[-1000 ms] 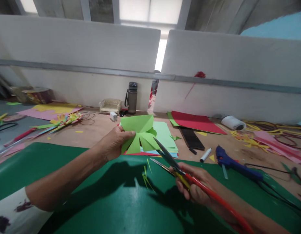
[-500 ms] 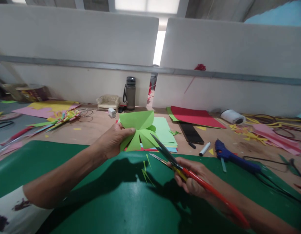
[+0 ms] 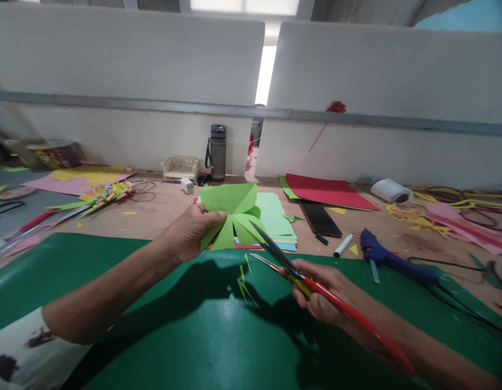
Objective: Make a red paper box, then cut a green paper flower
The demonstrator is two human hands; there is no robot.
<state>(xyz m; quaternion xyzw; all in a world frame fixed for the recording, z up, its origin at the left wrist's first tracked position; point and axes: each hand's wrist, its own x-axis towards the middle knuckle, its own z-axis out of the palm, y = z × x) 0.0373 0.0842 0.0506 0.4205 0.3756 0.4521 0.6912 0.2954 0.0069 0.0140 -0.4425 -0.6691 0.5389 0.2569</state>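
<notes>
Between the thumb and fingers of my left hand is a light green paper cutout, with a rounded upper part and petal-like strips below. My right hand grips a pair of scissors with red and yellow handles. Their blades are spread apart, the upper tip at the cutout's right edge. Thin green paper slivers lie on the dark green mat below. Behind the cutout sits a stack of coloured paper, partly hidden by it.
At right lie a blue glue gun, a white marker, a black phone and red paper. A grey bottle and a miniature sofa stand at the back. Paper strips lie at left.
Both hands, the cutout and the open scissors hold nearly the same places. The view has tilted slightly, with the background a little higher.
</notes>
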